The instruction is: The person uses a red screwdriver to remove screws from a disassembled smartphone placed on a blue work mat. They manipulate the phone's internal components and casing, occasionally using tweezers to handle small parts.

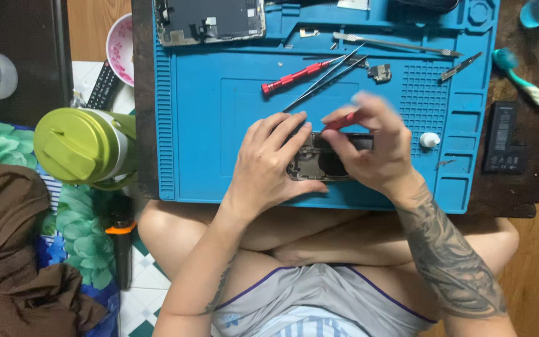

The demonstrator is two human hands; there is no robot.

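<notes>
My left hand (268,163) lay flat with fingers pressed together on the opened phone (319,163), which sat near the front edge of the blue mat (207,125), partly under both palms. My right hand (369,150) pinched a small red-handled screwdriver (339,120) just over the phone's far edge, its tip hidden. The phone's inside showed dull grey metal and dark parts. The mat looked rubbery, ridged along its left edge. Toward its back edge lay another red screwdriver (294,77), thin steel tweezers (332,76) and a detached screen (210,20).
</notes>
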